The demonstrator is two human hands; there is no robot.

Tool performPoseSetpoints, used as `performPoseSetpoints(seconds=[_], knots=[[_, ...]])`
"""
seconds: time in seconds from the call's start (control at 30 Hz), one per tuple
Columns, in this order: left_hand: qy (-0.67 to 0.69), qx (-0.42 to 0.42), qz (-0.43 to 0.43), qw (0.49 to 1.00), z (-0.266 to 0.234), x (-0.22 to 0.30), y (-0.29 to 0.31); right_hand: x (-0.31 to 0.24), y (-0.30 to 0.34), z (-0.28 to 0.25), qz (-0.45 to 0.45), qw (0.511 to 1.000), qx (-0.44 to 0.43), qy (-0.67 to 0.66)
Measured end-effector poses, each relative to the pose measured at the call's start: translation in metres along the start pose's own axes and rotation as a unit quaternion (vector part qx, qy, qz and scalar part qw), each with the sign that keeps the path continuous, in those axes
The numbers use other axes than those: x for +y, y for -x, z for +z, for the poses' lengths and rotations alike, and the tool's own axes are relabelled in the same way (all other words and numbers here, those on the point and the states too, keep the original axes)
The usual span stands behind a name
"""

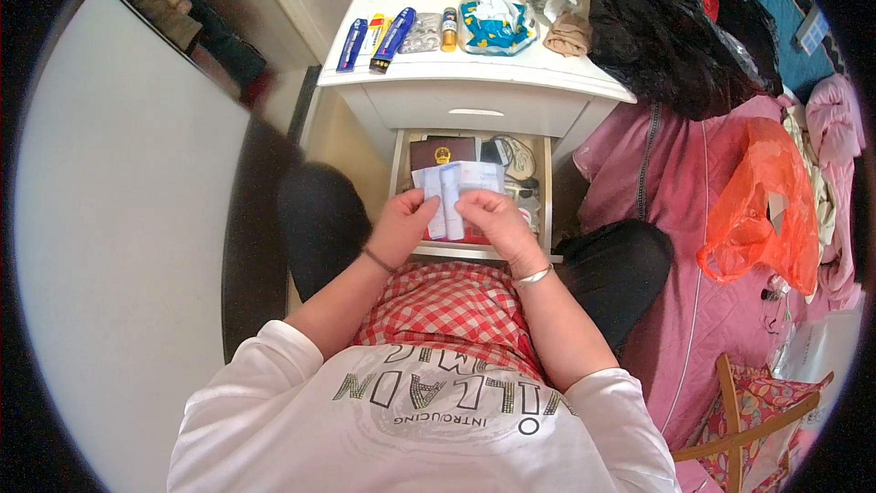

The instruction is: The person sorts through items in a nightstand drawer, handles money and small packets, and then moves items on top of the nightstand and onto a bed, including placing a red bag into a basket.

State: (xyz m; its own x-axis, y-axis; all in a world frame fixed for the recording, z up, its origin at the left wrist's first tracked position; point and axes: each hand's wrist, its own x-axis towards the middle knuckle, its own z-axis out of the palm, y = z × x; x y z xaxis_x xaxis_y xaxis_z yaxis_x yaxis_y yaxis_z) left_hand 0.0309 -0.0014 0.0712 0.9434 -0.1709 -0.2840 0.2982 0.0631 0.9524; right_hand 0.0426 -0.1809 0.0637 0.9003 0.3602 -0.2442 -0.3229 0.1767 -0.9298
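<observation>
Handling folded papers (451,199), apparently folding or opening them, over your drawer (547,205); left hand (403,221) and right hand (501,223) pinching opposite sides, fingers nearly closed; next move likely calls for light, even grip.

the white nightstand (547,73) carries blue boxes (395,38), a small bottle (449,29), a patterned pack (511,38) and a tan cloth (568,36); its open drawer (547,187) holds a dark red booklet (427,153). on the pink bed (662,310): an orange bag (766,205).

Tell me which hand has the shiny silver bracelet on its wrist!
The right hand, pinching the papers: a silver bangle circles its wrist. The left hand, also on the papers, has a thin dark band instead.
</observation>
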Motion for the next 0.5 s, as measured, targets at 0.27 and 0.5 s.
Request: performPoseSetpoints(seconds=[0.27,0.5], knots=[[0.011,0.126,0.051,0.991,-0.023,0.001,-0.010,0.009,-0.013,-0.021,-0.089,0.966,0.243,-0.015],[-0.024,0.115,0.071,0.991,-0.023,0.004,-0.004,0.016,-0.018,-0.019,-0.190,0.922,0.311,0.133]])
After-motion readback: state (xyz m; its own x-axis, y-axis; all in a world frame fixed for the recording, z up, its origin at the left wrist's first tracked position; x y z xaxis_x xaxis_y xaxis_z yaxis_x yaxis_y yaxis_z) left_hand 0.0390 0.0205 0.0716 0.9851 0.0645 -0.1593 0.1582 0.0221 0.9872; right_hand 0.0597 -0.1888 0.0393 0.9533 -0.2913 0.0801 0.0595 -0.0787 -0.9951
